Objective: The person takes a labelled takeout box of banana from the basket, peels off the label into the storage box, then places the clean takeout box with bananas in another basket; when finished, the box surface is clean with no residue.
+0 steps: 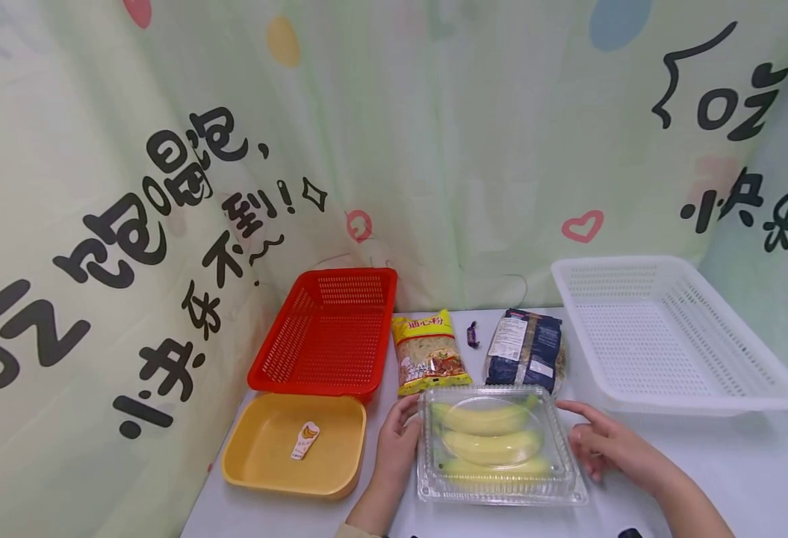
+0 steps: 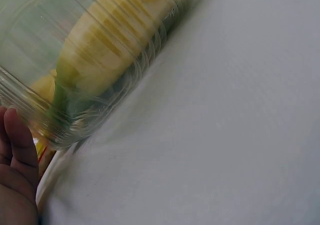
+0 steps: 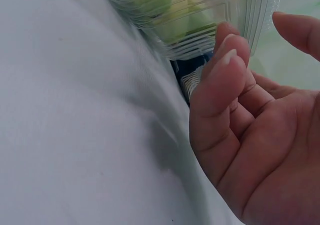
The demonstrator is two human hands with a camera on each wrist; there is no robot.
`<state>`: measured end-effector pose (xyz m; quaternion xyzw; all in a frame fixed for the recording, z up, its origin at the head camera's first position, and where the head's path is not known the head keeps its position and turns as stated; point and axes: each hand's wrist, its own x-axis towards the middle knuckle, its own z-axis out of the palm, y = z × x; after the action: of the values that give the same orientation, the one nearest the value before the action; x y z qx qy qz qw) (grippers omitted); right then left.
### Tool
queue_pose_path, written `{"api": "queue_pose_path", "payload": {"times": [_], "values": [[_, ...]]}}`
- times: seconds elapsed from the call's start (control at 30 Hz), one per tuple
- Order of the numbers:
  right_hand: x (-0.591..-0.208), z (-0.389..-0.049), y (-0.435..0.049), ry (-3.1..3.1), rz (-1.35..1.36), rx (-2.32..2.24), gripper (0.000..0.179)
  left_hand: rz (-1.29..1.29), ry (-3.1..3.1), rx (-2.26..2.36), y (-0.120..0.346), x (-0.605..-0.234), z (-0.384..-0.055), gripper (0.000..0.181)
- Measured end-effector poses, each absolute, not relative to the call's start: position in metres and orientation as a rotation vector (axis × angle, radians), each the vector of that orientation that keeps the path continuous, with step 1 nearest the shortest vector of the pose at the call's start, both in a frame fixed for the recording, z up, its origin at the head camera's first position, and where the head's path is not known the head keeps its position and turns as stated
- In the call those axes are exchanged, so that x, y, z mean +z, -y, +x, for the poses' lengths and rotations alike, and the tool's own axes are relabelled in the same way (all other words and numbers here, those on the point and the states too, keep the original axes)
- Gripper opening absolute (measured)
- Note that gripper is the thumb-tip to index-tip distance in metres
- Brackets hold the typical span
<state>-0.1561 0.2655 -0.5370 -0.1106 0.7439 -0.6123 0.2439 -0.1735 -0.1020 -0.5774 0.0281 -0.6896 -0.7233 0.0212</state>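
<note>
A clear plastic clamshell box with its lid down stands on the table in front of me, with several bananas inside. At the box's left side is my left hand, its fingertips right at the wall. In the left wrist view, the fingers of that hand reach the ribbed corner of the box. My right hand is beside the right side, index finger pointing toward the back corner. The right wrist view shows its other fingers loosely bent, with nothing held in them.
Behind the box lie a yellow pasta packet, a small purple-wrapped sweet and a dark blue packet. A red basket and a yellow tub holding a banana-picture label stand left. A white basket stands right.
</note>
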Motion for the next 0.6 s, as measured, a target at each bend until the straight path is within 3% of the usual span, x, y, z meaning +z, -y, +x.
{"api": "queue_pose_path", "payload": {"times": [0.6], "values": [[-0.5411, -0.1564, -0.2671, -1.535, -0.492, -1.859, 0.056, 0.157, 2.196, -2.227, 0.1029, -0.578, -0.174, 0.034]]}}
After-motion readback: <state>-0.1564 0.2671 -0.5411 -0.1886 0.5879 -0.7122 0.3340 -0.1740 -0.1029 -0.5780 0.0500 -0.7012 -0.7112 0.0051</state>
